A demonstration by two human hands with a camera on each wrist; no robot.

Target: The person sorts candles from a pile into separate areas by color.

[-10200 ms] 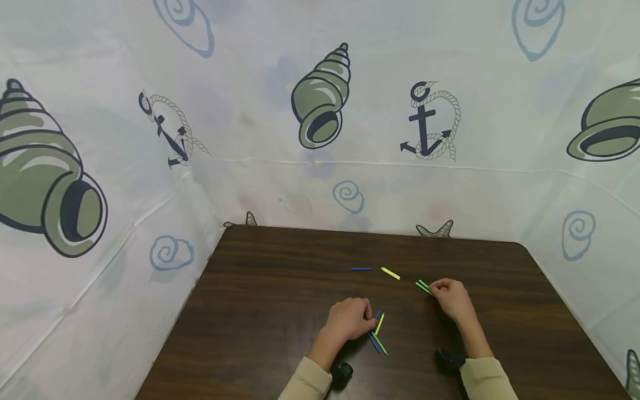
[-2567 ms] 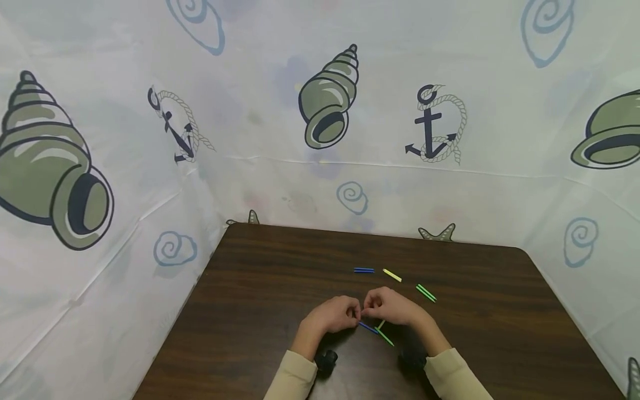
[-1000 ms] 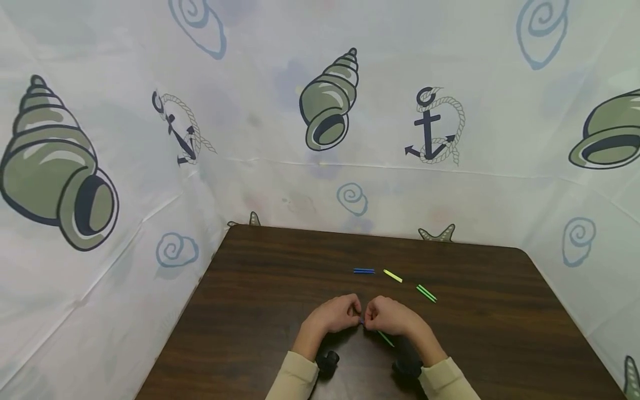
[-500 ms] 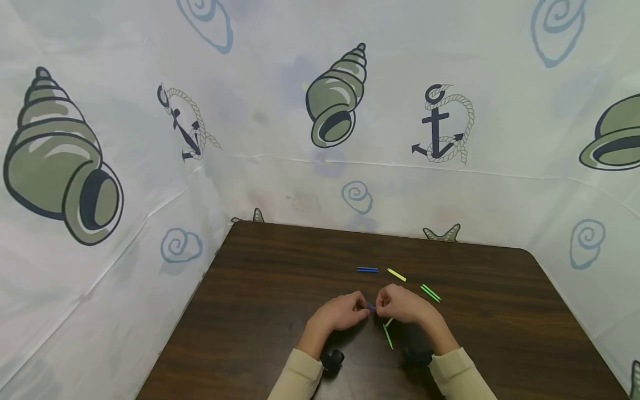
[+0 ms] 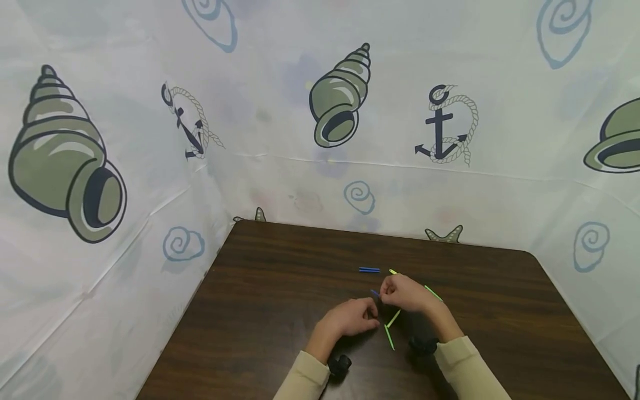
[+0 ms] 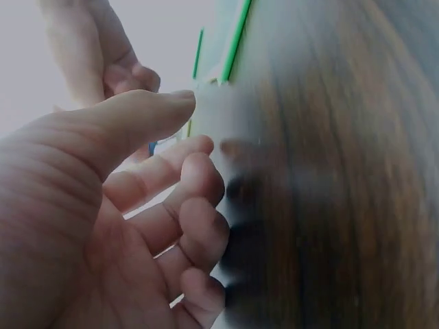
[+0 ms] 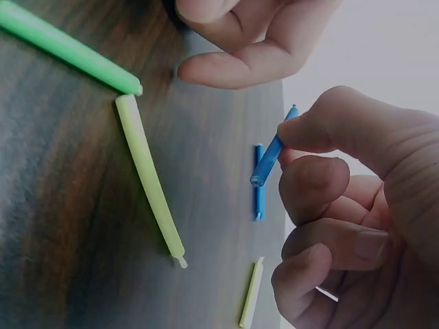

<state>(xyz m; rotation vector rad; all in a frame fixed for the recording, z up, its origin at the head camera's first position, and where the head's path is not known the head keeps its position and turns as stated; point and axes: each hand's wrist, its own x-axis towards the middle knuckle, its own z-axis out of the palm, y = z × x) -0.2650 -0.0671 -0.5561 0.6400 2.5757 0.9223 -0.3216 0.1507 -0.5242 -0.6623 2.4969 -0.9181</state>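
Note:
My right hand (image 5: 407, 293) pinches a thin blue candle (image 7: 269, 156) between thumb and index finger, above the dark table. In the right wrist view the candle tilts, its wick end upward. My left hand (image 5: 351, 318) hovers low over the wood with loosely bent fingers and nothing in them. Just right of its fingertips lie a yellow candle (image 5: 393, 318) and a green candle (image 5: 389, 337), their ends nearly meeting. Farther back rests a pair of blue candles (image 5: 369, 270). My right hand partly covers a yellow candle (image 5: 392, 271) and green ones (image 5: 433, 293) at the back.
The brown wood-grain table (image 5: 280, 266) reaches back to a pale cloth wall (image 5: 280, 183) printed with shells and anchors. A dark wrist camera (image 5: 340, 366) sits under my left wrist, another (image 5: 423, 345) under my right.
A second blue candle has joined the one at the back, and the near group has thinned. In the last half second my right hand moved back with a blue candle, away from my left.

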